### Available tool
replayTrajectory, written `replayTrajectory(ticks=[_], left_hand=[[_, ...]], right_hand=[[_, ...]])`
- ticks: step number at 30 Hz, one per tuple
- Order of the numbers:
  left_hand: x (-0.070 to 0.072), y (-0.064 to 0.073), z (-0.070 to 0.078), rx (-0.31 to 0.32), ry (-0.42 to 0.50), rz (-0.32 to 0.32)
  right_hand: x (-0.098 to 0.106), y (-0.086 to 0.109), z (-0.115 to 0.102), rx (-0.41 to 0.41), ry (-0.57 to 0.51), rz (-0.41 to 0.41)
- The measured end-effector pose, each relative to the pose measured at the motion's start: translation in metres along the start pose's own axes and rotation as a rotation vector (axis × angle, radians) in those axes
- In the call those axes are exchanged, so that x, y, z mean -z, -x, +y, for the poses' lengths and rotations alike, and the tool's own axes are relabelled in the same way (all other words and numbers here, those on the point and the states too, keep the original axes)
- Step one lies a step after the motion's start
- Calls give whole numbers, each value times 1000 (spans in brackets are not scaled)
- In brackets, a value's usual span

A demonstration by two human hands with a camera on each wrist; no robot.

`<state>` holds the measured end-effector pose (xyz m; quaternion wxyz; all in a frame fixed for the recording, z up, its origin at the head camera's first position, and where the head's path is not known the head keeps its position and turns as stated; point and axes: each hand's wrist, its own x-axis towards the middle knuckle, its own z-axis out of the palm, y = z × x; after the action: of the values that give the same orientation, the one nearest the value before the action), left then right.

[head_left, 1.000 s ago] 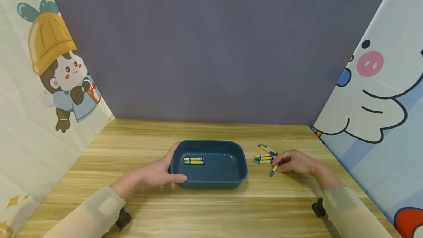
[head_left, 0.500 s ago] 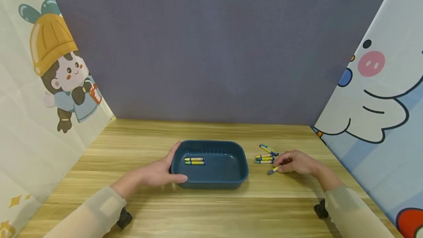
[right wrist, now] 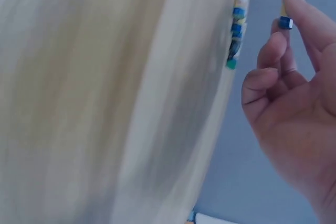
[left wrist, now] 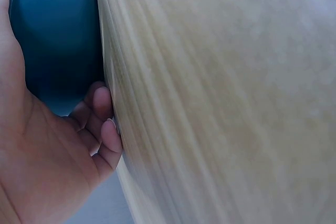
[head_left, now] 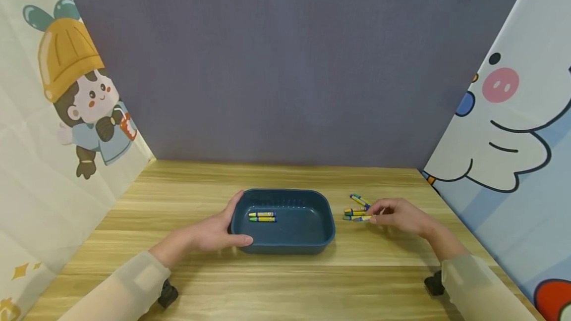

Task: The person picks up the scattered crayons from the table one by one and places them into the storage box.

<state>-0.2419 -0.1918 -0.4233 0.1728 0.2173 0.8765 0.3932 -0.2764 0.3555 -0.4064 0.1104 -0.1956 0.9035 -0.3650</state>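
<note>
Backdrop (head_left: 294, 63): dark grey cloth fills the top centre of the frame, with cartoon panels (head_left: 513, 113) slanting down both sides.
Surface (head_left: 250, 286): pale wood-grain, spreading across the lower part of your head view.
Tray (head_left: 294, 232): dark blue with rounded corners, resting on the surface just below the centre of the frame.
Tray crayons (head_left: 262, 219): two, yellow-wrapped with green tips, lying side by side in the tray's left part.
Left hand (head_left: 218, 232): your fingers and thumb grip the tray's left end, the thumb over the near rim.
Held crayon (head_left: 362, 218): yellow and blue, lower right of centre.
Right hand (head_left: 399, 217): your thumb and fingers pinch the held crayon, which your right wrist view shows clear of the surface.
Loose crayons (head_left: 355, 210): a small cluster right of the tray, just beside your right fingertips, partly covered by them.
</note>
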Motion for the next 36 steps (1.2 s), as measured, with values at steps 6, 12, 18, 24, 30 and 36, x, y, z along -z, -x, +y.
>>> replayTrajectory(ticks=[6, 12, 18, 24, 30, 36], left_hand=[[-1, -1, -1, -17, -7, 0], [-1, 0, 1, 1, -18, 1], [0, 1, 1, 1, -12, -5], [0, 1, 1, -7, 4, -10], [0, 0, 1, -10, -3, -13], [0, 1, 2, -21, 11, -10]], right_hand=[[-5, -3, -22, 40, 5, 39], [-7, -7, -37, 3, 6, 70], [-10, -13, -57, -51, 5, 124], [-17, -20, -77, -24, 26, 154], [-29, -27, -96, 19, 10, 154], [-43, -37, -115, 66, -33, 130]])
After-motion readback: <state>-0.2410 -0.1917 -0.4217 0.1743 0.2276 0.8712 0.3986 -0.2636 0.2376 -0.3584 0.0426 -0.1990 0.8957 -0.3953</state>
